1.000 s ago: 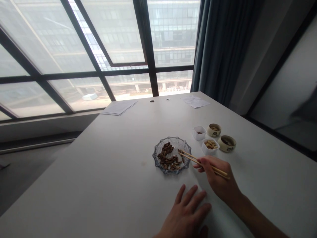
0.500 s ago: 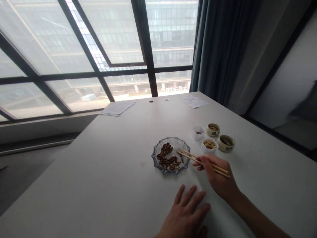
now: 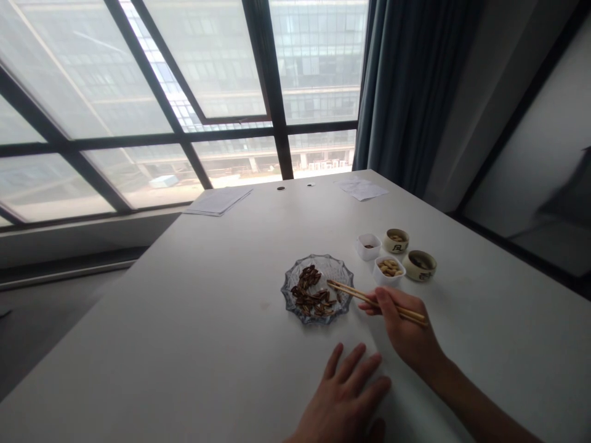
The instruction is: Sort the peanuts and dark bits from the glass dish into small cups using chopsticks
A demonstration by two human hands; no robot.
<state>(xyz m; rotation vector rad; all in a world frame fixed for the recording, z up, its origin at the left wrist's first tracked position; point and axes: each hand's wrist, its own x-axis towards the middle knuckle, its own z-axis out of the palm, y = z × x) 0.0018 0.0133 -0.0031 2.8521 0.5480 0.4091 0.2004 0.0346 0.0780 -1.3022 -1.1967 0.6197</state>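
Note:
My right hand grips a pair of wooden chopsticks. Their tips reach over the right side of a scalloped glass dish that holds several dark striped seeds. The two tips lie close together; I cannot make out a seed between them. My left hand rests flat on the white table, fingers spread, just in front of the dish and holding nothing.
Right of the dish stand two small white square cups and two round ceramic cups, some with nuts. Papers lie at the far edge by the window. A dark curtain hangs at the back right.
The chopstick tips have closed together and dropped slightly over the dish's right side. My left hand has stayed flat in place.

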